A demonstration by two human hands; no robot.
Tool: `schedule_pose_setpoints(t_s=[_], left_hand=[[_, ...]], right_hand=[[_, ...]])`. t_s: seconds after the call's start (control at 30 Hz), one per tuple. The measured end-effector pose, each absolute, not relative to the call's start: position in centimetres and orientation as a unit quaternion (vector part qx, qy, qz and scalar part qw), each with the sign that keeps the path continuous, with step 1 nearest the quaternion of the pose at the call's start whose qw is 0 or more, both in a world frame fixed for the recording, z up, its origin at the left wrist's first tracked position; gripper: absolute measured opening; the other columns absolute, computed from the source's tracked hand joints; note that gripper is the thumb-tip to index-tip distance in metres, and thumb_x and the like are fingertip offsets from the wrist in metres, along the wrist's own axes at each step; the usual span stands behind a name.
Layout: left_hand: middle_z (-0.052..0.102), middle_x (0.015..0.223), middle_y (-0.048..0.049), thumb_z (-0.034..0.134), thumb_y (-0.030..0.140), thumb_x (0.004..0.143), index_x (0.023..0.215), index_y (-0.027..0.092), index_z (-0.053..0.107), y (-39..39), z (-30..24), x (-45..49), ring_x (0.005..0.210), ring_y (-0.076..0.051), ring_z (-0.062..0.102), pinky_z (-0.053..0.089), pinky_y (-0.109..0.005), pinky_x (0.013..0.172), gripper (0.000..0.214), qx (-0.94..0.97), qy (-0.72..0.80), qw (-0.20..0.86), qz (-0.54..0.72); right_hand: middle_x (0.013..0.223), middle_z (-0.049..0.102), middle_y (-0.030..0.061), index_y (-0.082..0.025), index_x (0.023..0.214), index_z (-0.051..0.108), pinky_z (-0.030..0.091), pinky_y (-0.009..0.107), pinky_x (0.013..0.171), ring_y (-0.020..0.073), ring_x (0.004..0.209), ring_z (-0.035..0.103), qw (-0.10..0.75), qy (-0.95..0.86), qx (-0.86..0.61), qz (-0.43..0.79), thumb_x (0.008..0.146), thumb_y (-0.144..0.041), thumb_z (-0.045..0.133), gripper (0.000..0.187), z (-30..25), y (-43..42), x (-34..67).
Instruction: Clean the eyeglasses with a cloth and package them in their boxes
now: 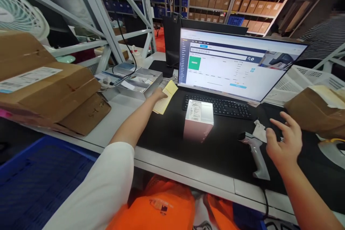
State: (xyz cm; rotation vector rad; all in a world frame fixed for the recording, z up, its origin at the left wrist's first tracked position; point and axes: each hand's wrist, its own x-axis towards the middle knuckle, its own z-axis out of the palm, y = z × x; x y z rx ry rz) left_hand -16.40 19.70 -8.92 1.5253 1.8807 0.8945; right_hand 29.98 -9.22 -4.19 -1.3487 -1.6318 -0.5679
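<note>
My left hand (159,95) is closed on a yellow paper pad (165,99), over the black mat left of the keyboard. My right hand (286,140) hovers with fingers apart and nothing in it, to the right of a grey barcode scanner (256,152) lying on the mat. A crumpled white piece of paper (259,131) lies close to its fingers. In the middle of the mat stands a pink box (196,131) with a white top and a printed label, touched by neither hand.
A monitor (215,68) with a lit screen stands behind a black keyboard (226,107). Cardboard boxes (54,97) are stacked at left, beside a grey tray (142,82) of small items. At right are a brown package (315,109) and a tape dispenser (334,151). A blue crate (48,183) sits below left.
</note>
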Motion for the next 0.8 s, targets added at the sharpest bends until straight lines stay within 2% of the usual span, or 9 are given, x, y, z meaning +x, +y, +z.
schedule_pose_setpoints(t_s=[0.13,0.23,0.3,0.37,0.47,0.53,0.7,0.8], left_hand=[[0.070,0.086,-0.0108,0.085,0.007,0.056,0.090,0.013,0.064,18.5,-7.4,-16.2,0.102,-0.038,0.069,0.055,-0.045,0.091,0.040,0.561,0.687,0.306,0.346],[0.071,0.108,-0.0141,0.074,0.008,0.072,0.111,0.011,0.060,16.9,-5.3,-16.7,0.104,-0.031,0.070,0.056,-0.041,0.094,0.042,0.568,0.645,0.299,0.415],[0.068,0.124,-0.0130,0.064,0.012,0.082,0.125,0.014,0.052,15.2,-3.4,-16.8,0.109,-0.026,0.069,0.057,-0.038,0.095,0.045,0.579,0.605,0.286,0.467],[0.066,0.130,-0.0103,0.061,0.017,0.087,0.130,0.018,0.049,13.0,-1.5,-16.1,0.112,-0.025,0.068,0.058,-0.038,0.096,0.045,0.587,0.539,0.290,0.530],[0.068,0.126,-0.0089,0.071,0.027,0.084,0.127,0.020,0.053,9.6,1.1,-13.9,0.111,-0.029,0.069,0.058,-0.045,0.097,0.048,0.590,0.396,0.325,0.624],[0.068,0.123,-0.0085,0.076,0.033,0.081,0.124,0.020,0.056,7.8,2.0,-12.0,0.111,-0.030,0.069,0.056,-0.048,0.099,0.049,0.595,0.347,0.323,0.649],[0.071,0.114,-0.0081,0.076,0.041,0.082,0.116,0.019,0.058,6.5,1.9,-9.2,0.104,-0.028,0.070,0.057,-0.044,0.096,0.044,0.610,0.343,0.269,0.662],[0.072,0.103,-0.0070,0.072,0.047,0.084,0.111,0.019,0.059,6.7,1.6,-9.0,0.093,-0.024,0.071,0.059,-0.039,0.088,0.040,0.642,0.362,0.225,0.637]], right_hand=[[0.148,0.054,0.0112,-0.022,0.116,0.068,0.046,0.056,0.111,0.0328,0.135,0.054,0.481,-0.684,-0.512,-0.195,0.092,-0.025,0.062,0.025,-2.9,-8.6,27.4],[0.146,0.056,0.0091,-0.024,0.117,0.068,0.045,0.056,0.111,0.0321,0.133,0.055,0.503,-0.701,-0.486,-0.140,0.092,-0.023,0.062,0.025,-1.4,-9.3,25.3],[0.138,0.062,0.0080,-0.024,0.115,0.068,0.048,0.052,0.107,0.0299,0.126,0.060,0.505,-0.718,-0.470,-0.089,0.092,-0.022,0.062,0.024,-0.3,-9.7,23.5],[0.122,0.069,0.0062,-0.025,0.113,0.068,0.053,0.045,0.096,0.0255,0.112,0.066,0.498,-0.741,-0.447,-0.055,0.093,-0.020,0.061,0.022,1.1,-9.7,21.3],[0.097,0.071,0.0028,-0.025,0.107,0.066,0.055,0.035,0.078,0.0196,0.088,0.068,0.486,-0.779,-0.395,-0.037,0.094,-0.018,0.059,0.016,3.4,-8.0,16.8],[0.090,0.070,0.0018,-0.024,0.102,0.066,0.053,0.034,0.074,0.0183,0.082,0.067,0.469,-0.802,-0.369,-0.031,0.096,-0.021,0.057,0.011,4.9,-6.0,13.4],[0.089,0.071,0.0024,-0.019,0.096,0.066,0.044,0.031,0.071,0.0186,0.082,0.064,0.370,-0.816,-0.445,-0.007,0.099,-0.029,0.054,0.016,7.4,-0.3,6.8],[0.088,0.070,0.0038,-0.018,0.092,0.065,0.036,0.030,0.066,0.0186,0.080,0.063,0.346,-0.794,-0.500,-0.021,0.101,-0.034,0.050,0.024,7.9,1.8,5.2]])
